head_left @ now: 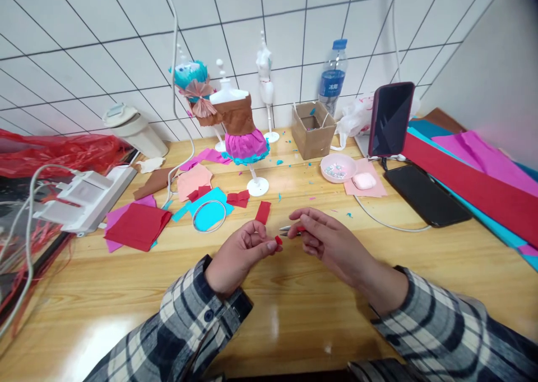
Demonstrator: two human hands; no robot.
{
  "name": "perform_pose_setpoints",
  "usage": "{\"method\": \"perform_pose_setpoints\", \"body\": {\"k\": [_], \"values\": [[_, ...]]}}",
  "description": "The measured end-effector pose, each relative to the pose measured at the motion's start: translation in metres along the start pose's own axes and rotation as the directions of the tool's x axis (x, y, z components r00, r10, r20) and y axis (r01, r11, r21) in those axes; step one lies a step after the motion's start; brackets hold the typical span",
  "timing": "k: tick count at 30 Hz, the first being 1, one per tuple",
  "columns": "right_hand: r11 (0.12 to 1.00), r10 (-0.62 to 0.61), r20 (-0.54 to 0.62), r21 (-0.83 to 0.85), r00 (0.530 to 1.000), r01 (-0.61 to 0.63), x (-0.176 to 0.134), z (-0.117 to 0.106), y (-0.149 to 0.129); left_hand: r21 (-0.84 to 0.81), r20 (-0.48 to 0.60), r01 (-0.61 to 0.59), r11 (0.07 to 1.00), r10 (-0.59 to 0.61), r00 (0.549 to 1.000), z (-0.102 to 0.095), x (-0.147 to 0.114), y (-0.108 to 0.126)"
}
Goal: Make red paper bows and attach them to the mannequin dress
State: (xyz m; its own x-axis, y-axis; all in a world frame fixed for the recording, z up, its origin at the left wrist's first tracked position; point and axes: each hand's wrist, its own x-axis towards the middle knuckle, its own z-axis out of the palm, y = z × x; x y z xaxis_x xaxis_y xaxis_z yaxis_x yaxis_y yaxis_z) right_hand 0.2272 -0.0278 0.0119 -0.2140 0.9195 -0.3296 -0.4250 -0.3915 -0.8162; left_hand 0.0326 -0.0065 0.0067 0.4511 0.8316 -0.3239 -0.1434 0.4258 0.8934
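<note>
Between the thumb and fingers of my left hand point(246, 251) is pinched a small piece of red paper point(278, 240). Just to its right, my right hand point(330, 239) is closed around small scissors point(285, 231); their metal blades point left toward the red piece, a short gap apart, and most of the handle is hidden by my fingers. A red paper strip point(263, 212) lies on the table right behind my left hand. Further back stands a small white dress form point(239, 119) wearing a brown top, a magenta skirt and a blue hem.
Left lie a silver ring point(209, 216), folded red paper point(138, 226) and a power strip point(105, 194). At the back are a cardboard box point(313, 133), a water bottle point(333, 79) and a pink bowl point(337, 168). Right are an upright phone point(392, 119) and a black power bank point(426, 194).
</note>
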Motion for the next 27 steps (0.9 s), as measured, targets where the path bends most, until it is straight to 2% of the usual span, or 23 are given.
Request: {"method": "perform_pose_setpoints", "body": {"k": [2,4,8,12,17,23,27], "values": [[0.99,0.092,0.046,0.102,0.995,-0.097,-0.0034,0.0031,0.0013,-0.048,0.005,-0.022,0.999,0.023,1.0,0.0016,0.0001,-0.0009],[0.991,0.106,0.093,0.073,0.99,-0.113,-0.0045,0.0045,0.0025,-0.085,0.028,-0.002,0.996,0.004,1.0,0.0027,0.0004,-0.0001],[0.978,0.008,0.154,-0.208,0.988,0.025,-0.0015,0.0043,0.005,-0.142,0.102,0.054,0.988,-0.039,0.994,0.0023,-0.0012,0.001],[0.939,-0.063,0.142,-0.328,0.988,0.107,0.0021,0.0038,0.006,-0.164,0.129,0.062,0.985,-0.041,0.991,0.0007,-0.0021,-0.0002],[0.93,-0.086,0.11,-0.347,0.99,0.12,0.0013,0.0032,0.0055,-0.163,0.123,0.085,0.983,-0.065,0.99,0.0004,-0.002,-0.0006],[0.927,-0.083,0.184,-0.346,0.979,0.143,-0.0031,0.0058,0.006,-0.19,0.154,0.122,0.974,-0.094,0.984,0.0014,-0.0028,0.0005],[0.935,-0.092,0.137,-0.33,0.986,0.134,-0.0018,0.0055,0.0074,-0.153,0.145,0.147,0.977,-0.125,0.982,0.0006,-0.0038,0.0007]]}}
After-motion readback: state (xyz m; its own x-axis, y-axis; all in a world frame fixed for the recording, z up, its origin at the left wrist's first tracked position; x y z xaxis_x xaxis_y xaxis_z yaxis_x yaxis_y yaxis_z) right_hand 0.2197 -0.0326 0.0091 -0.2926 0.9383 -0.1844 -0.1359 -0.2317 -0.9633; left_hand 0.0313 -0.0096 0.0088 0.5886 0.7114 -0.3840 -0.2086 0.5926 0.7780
